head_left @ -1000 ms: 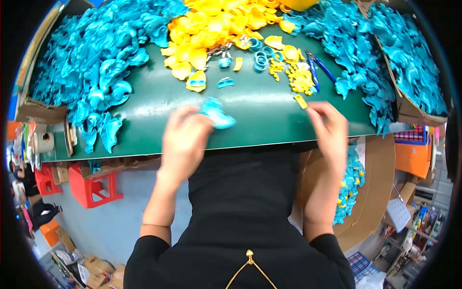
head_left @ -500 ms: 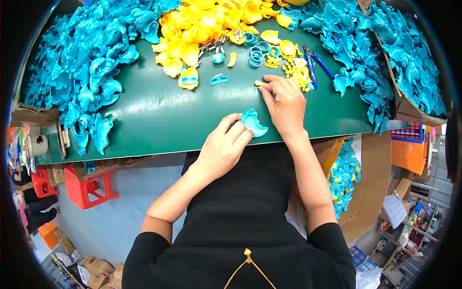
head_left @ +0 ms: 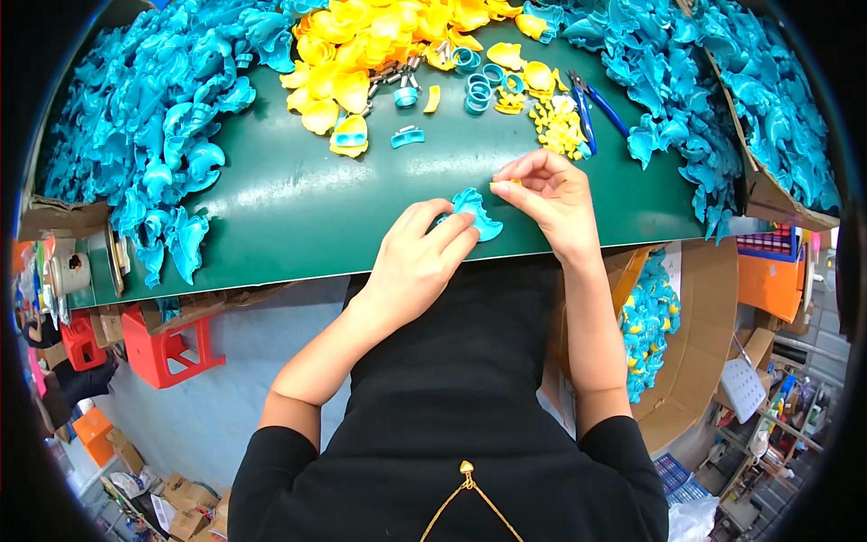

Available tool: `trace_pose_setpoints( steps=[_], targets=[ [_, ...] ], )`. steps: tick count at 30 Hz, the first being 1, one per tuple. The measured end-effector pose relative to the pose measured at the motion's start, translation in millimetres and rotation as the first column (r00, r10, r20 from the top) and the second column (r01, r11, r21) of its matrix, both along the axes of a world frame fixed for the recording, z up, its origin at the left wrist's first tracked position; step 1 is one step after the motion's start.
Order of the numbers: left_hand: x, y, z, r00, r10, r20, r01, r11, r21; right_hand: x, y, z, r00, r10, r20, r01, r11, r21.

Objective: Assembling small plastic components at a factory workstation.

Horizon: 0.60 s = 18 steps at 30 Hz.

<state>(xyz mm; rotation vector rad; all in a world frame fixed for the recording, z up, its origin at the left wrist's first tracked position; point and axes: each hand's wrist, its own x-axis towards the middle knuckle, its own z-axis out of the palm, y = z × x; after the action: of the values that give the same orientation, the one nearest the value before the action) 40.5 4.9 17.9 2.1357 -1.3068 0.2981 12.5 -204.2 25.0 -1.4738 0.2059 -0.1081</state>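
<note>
Near the front edge of the green table, my left hand (head_left: 423,251) is closed on a curved turquoise plastic shell piece (head_left: 486,226) with a jagged rim. Just to the right, my right hand (head_left: 558,200) pinches a small yellow plastic piece (head_left: 498,186) between thumb and fingers; most of it is hidden. The two held pieces are close together but apart. Beyond my right hand lies a heap of small yellow pieces (head_left: 557,126), with blue-handled pliers (head_left: 603,110) beside it.
Turquoise shell pieces pile up at the left (head_left: 153,117) and right (head_left: 632,63). Yellow shells (head_left: 361,41) heap at the back middle, near turquoise rings (head_left: 478,93) and small metal cylinders. A turquoise curved strip (head_left: 407,138) lies mid-table. Below the right edge stands a cardboard box (head_left: 695,361) of turquoise-and-yellow parts.
My right hand has drawn back from beside the yellow heap toward me, carrying the small yellow piece closer to the turquoise shell. My left hand keeps its hold on the shell.
</note>
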Motion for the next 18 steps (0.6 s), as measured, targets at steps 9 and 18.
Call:
trace_pose_setpoints(
  steps=[9,18],
  targets=[
    [1,-2,4,1.0,0.007,-0.017,-0.006,0.999,0.041,-24,8,-18,0.95,-0.116,0.291,0.284,0.707,-0.647],
    [-1,-2,1,1.0,0.019,-0.021,-0.018,1.0,0.023,-24,-3,-10,0.961,-0.024,0.275,0.247,0.517,-0.82]
  ],
)
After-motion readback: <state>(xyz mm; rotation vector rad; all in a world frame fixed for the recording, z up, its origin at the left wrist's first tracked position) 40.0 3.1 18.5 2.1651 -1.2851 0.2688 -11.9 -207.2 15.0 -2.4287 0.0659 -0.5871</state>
